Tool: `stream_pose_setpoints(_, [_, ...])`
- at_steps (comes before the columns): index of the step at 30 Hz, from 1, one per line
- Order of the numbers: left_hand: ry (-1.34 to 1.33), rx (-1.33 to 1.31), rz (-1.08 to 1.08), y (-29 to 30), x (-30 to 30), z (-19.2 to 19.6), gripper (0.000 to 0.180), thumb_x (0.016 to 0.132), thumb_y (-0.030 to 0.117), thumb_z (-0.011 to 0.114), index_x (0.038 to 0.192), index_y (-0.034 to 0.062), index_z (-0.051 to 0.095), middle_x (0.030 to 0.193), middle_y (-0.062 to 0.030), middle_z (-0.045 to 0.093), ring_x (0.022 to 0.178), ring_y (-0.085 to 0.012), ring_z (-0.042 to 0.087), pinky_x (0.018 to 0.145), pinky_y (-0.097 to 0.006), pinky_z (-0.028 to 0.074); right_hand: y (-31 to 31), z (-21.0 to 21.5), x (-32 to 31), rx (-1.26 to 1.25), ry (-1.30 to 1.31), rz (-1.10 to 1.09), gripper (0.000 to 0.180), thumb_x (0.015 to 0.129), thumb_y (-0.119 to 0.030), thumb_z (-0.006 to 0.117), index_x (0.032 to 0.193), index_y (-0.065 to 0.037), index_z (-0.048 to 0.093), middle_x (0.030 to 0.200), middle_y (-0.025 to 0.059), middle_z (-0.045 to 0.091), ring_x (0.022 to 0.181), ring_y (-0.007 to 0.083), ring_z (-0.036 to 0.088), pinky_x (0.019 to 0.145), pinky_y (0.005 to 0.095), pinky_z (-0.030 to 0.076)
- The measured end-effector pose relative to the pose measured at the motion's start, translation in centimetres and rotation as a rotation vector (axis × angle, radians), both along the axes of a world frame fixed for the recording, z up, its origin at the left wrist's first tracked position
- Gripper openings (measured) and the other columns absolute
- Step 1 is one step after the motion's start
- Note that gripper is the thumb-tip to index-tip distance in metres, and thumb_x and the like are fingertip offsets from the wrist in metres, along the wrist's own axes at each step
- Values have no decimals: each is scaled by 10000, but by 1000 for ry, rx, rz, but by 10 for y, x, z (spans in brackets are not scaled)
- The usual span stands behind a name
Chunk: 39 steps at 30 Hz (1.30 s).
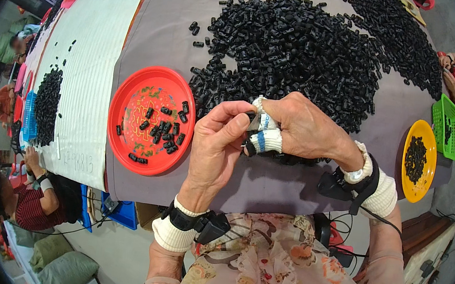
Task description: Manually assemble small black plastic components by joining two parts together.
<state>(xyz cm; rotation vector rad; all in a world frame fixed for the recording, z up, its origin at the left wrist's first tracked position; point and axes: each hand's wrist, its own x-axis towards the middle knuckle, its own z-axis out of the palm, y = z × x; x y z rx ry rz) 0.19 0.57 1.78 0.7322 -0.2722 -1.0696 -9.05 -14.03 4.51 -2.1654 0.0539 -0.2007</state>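
Observation:
My left hand (217, 143) and my right hand (292, 127) meet above the near edge of a grey-covered table (267, 186). Together they pinch a small black plastic piece (250, 115) between the fingertips. Two fingers of my right hand wear white cloth wraps, one with a blue stripe. A big heap of small black pieces (289, 53) lies just beyond the hands. Left of my left hand sits a red round plate (131, 96) holding several black pieces.
A yellow plate (417, 182) with black pieces and a green basket (449, 132) stand at the right. Other people sit at the far right and along a white-covered table (93, 52) at the left, which carries another black heap and blue and red trays.

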Motion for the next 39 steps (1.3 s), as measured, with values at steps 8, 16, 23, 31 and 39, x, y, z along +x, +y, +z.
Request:
stream_pose_setpoints(8, [62,-64,-12,0,1,0,176,854,73,578,1008,-11,564,929,-71,607,824,-135,587,764,-278,486,1,3,0,24,-57,-20,391,619,-303,794,724,-9,559,546,55,495,461,169,458,450,297,371])
stream_pose_setpoints(16, [46,-100,-50,1,3,-3,178,853,69,575,1011,-13,564,950,-84,611,866,-156,599,802,-298,489,-1,4,2,-12,-82,-18,424,599,-332,805,712,-9,554,540,44,480,460,156,434,442,292,359])
stream_pose_setpoints(23, [20,-57,-15,0,2,-7,206,840,93,590,1022,1,555,940,-92,612,846,-183,604,775,-325,511,-2,1,1,-41,-66,-14,428,607,-337,800,696,-7,543,533,55,470,451,165,439,438,299,356])
stream_pose_setpoints(31, [52,-58,-25,-1,0,-6,180,854,62,570,1014,-19,563,956,-86,612,866,-156,600,807,-291,487,-2,-1,1,-23,-54,-6,408,638,-326,782,688,-3,537,538,67,496,445,174,466,439,309,366])
stream_pose_setpoints(39, [79,-67,-50,0,0,-6,183,864,80,560,1030,3,559,947,-83,613,862,-155,603,786,-314,506,-1,1,0,-3,31,1,410,674,-338,721,695,26,534,583,169,556,532,325,566,504,376,427])
